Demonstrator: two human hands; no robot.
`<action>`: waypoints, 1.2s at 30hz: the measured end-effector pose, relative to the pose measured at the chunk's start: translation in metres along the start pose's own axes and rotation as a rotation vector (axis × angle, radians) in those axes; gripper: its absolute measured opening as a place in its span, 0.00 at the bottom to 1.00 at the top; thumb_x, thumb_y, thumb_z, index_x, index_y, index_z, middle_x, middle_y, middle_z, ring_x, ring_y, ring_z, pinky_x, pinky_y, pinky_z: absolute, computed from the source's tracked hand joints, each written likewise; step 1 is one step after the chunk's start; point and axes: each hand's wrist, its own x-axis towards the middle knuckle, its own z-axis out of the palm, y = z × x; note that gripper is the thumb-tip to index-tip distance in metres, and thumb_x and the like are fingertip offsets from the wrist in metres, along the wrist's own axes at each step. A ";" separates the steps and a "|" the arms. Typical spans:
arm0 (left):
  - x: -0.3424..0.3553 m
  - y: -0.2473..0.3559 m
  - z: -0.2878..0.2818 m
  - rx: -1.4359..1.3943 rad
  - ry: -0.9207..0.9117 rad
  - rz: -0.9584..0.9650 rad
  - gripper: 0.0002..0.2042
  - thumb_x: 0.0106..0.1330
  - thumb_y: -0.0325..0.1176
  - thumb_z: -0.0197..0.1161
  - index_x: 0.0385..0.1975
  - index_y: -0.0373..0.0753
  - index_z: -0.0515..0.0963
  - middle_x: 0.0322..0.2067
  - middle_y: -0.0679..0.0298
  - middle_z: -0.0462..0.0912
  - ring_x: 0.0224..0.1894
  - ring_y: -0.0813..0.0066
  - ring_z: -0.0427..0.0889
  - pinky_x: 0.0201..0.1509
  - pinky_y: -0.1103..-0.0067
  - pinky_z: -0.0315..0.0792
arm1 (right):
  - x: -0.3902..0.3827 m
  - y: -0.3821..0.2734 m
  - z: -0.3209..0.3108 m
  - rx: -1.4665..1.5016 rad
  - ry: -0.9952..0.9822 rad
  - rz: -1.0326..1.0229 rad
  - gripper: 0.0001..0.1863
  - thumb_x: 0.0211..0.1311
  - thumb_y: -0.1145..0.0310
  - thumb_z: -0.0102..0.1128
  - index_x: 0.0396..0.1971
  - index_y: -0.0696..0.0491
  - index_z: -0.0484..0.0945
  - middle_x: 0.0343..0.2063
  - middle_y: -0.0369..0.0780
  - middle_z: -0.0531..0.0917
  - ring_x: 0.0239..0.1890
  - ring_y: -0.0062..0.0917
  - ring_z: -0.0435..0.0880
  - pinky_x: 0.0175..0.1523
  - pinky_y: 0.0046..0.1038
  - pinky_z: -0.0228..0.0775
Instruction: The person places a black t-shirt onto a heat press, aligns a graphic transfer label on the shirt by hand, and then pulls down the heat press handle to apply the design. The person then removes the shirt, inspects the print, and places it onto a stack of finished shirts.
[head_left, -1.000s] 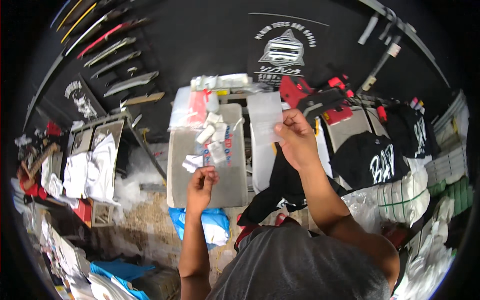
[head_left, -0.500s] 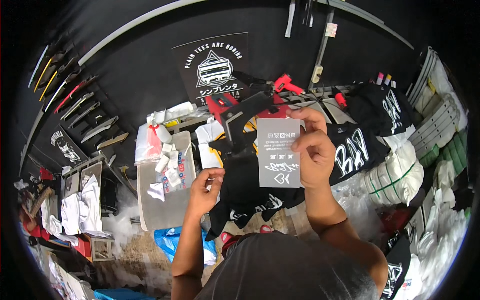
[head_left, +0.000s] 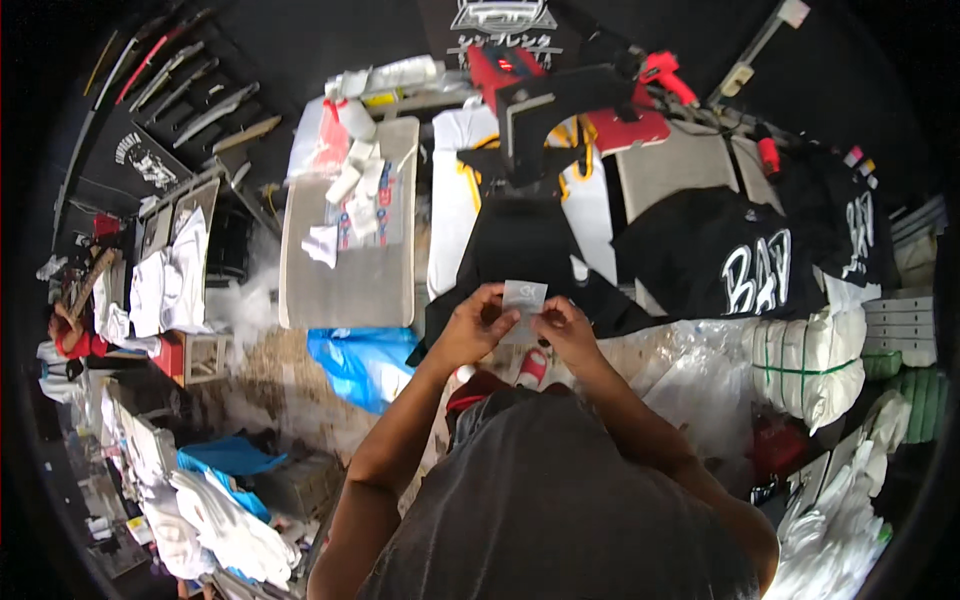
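My left hand (head_left: 482,322) and my right hand (head_left: 560,330) pinch a small translucent sheet (head_left: 525,295) with white print, one at each side of it, low in front of my body. Under and just beyond them a black shirt (head_left: 505,240) lies spread at the heat press (head_left: 525,85), with a white garment with yellow trim (head_left: 450,200) beneath it. To the left is a grey platen (head_left: 320,285) with small white pieces (head_left: 345,185), a bottle and clear plastic on it.
Black shirts with white lettering (head_left: 680,250) lie at right, above a tied white bundle (head_left: 805,370). A red heat gun (head_left: 670,75) sits behind. A blue bag (head_left: 355,370) is on the floor. Another person's arm and red sleeve (head_left: 70,335) show far left, near piled white garments (head_left: 170,275).
My right hand has lowered the sheet toward my body's middle and turned it. My left hand has moved across to it and now grips it too.
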 end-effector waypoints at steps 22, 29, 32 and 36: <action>0.091 -0.033 -0.027 0.587 0.346 0.396 0.20 0.54 0.22 0.69 0.48 0.38 0.77 0.51 0.51 0.78 0.52 0.51 0.79 0.56 0.66 0.74 | 0.104 -0.020 -0.025 -0.924 0.208 -0.669 0.22 0.52 0.66 0.71 0.50 0.46 0.82 0.63 0.43 0.68 0.63 0.44 0.68 0.66 0.40 0.64; 0.093 -0.046 -0.013 0.727 0.306 0.365 0.18 0.55 0.24 0.70 0.47 0.41 0.80 0.63 0.50 0.68 0.65 0.48 0.69 0.67 0.66 0.67 | 0.111 -0.014 -0.024 -0.857 0.211 -0.682 0.22 0.53 0.68 0.71 0.51 0.46 0.83 0.63 0.42 0.69 0.63 0.42 0.68 0.66 0.39 0.63; 0.092 -0.049 -0.009 0.704 0.313 0.325 0.18 0.55 0.24 0.70 0.47 0.41 0.80 0.64 0.49 0.67 0.66 0.46 0.69 0.68 0.65 0.67 | 0.109 -0.013 -0.027 -0.834 0.203 -0.691 0.22 0.52 0.68 0.71 0.51 0.46 0.82 0.63 0.43 0.68 0.63 0.43 0.69 0.66 0.40 0.63; 0.094 -0.051 -0.009 0.671 0.315 0.330 0.17 0.56 0.25 0.69 0.47 0.40 0.80 0.64 0.48 0.67 0.65 0.45 0.69 0.67 0.64 0.67 | 0.110 -0.011 -0.028 -0.837 0.203 -0.702 0.22 0.52 0.69 0.70 0.50 0.46 0.82 0.64 0.43 0.68 0.63 0.42 0.69 0.66 0.40 0.63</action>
